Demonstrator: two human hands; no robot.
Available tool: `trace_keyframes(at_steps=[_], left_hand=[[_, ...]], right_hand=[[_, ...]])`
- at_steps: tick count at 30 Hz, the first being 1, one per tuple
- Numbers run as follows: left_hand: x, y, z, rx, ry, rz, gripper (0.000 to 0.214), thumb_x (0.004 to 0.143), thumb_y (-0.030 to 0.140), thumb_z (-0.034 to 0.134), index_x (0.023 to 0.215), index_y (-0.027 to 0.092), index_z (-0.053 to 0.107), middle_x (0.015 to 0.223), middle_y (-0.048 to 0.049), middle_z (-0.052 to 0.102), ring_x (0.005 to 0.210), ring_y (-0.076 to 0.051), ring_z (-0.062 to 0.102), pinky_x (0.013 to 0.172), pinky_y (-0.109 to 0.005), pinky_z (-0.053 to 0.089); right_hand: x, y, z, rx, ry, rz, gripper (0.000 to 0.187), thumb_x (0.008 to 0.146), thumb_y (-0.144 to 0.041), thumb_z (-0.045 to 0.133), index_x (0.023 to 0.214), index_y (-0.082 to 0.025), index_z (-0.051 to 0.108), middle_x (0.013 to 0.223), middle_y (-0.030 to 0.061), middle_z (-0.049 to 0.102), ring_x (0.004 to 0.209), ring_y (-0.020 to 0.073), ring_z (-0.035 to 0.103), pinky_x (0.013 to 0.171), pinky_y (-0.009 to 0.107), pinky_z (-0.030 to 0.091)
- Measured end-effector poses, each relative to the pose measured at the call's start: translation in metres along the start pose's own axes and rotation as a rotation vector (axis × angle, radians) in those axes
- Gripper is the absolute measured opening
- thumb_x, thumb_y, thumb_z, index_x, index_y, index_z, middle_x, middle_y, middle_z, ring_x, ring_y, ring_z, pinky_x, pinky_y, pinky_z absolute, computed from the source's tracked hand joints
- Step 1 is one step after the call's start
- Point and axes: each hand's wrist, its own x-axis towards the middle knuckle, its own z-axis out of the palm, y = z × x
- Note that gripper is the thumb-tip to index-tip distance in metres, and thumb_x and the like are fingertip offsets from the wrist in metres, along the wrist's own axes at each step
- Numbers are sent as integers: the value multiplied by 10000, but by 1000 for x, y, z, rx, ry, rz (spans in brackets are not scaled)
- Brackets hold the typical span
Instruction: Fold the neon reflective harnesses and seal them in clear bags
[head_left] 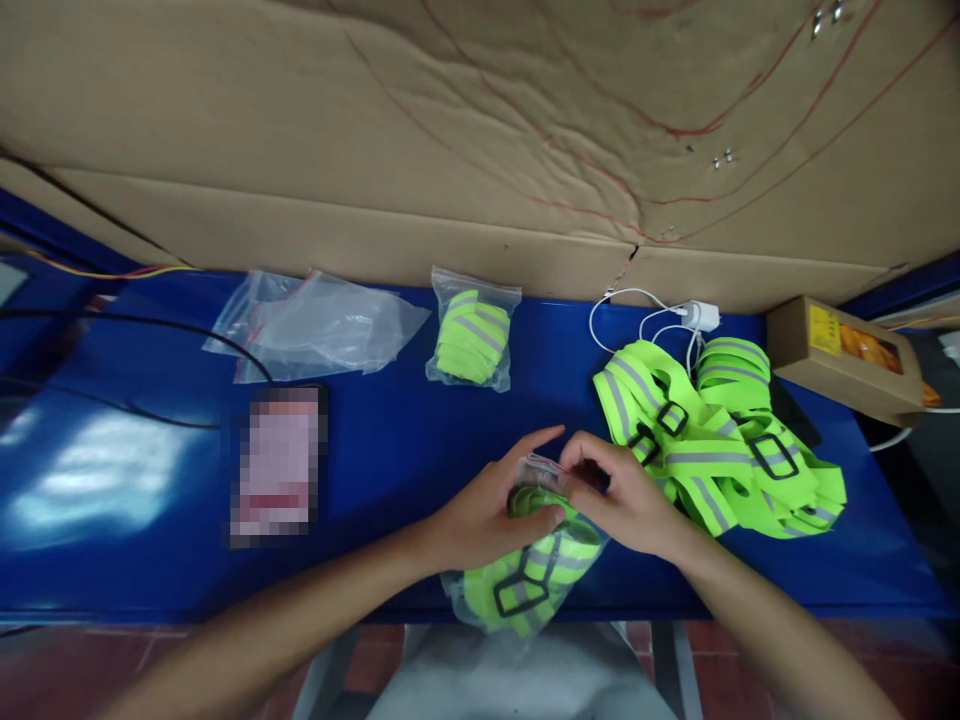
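Note:
At the table's front edge, a clear zip bag holds a neon yellow-green reflective strap with black buckles. My left hand grips the bag from the left, thumb across its front and index finger stretched past the top. On the other side, my right hand is closed at the upper right corner, thumb and fingers at the bag's mouth. The bag's top edge shows between both hands; the right fingertips are partly hidden. To the right lies a loose pile of similar straps, close to my right hand.
Behind my hands stands another bagged strap. Flat clear bags lie at the back left, near a phone and a black cable. A white charger and a cardboard box sit back right, against a cardboard-covered wall.

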Motion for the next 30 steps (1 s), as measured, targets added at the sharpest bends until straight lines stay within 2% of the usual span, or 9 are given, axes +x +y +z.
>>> trace_keyframes(at_steps=[3,8,12,16,19,22,25,28,30], left_hand=[[-2,0,1,3,-13,-3,820,915,349,705,1613,217,294,1212,-110,738,1088,-270,715,954,-407,554],[-4,-1,1,23,-71,-18,863,913,348,706,1640,225,258,1262,-116,724,1128,-292,711,953,-407,571],[-3,-3,3,-13,-74,39,896,894,318,731,1643,234,247,1443,-147,625,1280,-299,642,1079,-440,522],[-2,-2,3,-116,-113,3,926,893,313,740,1648,213,214,1493,-170,585,1333,-296,602,1122,-462,489],[-1,1,0,-115,-126,-7,809,916,382,728,1601,208,334,1493,-154,590,1353,-297,578,1144,-450,457],[0,2,-5,-18,-138,8,629,962,459,658,1513,213,481,1342,-116,682,1199,-281,649,1038,-423,508],[1,2,-8,66,-175,8,602,971,499,631,1486,209,513,1209,-92,725,1027,-245,682,914,-382,538],[1,6,-11,55,-221,26,609,963,503,642,1480,211,509,1298,-104,700,1130,-261,668,982,-391,522],[0,11,-14,42,-272,28,713,890,513,737,1495,227,491,1389,-105,662,1236,-291,635,1059,-415,495]], right_hand=[[0,-2,2,9,-24,-1,86,973,-241,590,890,-216,587,745,-33,566,650,113,499,596,245,386],[-2,-1,5,15,-24,-43,139,939,-187,603,819,-220,540,697,-49,505,613,104,465,572,239,373],[-4,3,10,-24,-35,-16,63,1001,-274,596,961,-226,596,691,-54,530,594,105,481,565,243,369],[-7,5,13,-35,-37,-30,142,1047,-323,552,971,-223,619,692,-43,580,560,96,492,527,235,347],[-9,7,10,-48,8,-49,144,1052,-327,549,979,-225,618,716,-39,589,553,90,488,518,224,346],[-8,10,7,-115,53,-60,121,1053,-329,555,1027,-226,614,651,-61,533,538,92,488,538,217,366],[-8,9,5,-182,66,-141,106,1056,-290,541,1025,-222,616,688,-44,589,575,96,550,578,208,411],[-13,5,4,-193,101,-283,115,1045,-226,535,996,-218,638,791,-8,676,611,98,599,590,203,443],[-16,2,0,-210,189,-339,89,1023,-199,571,982,-222,647,697,-40,618,528,83,531,531,200,403]])
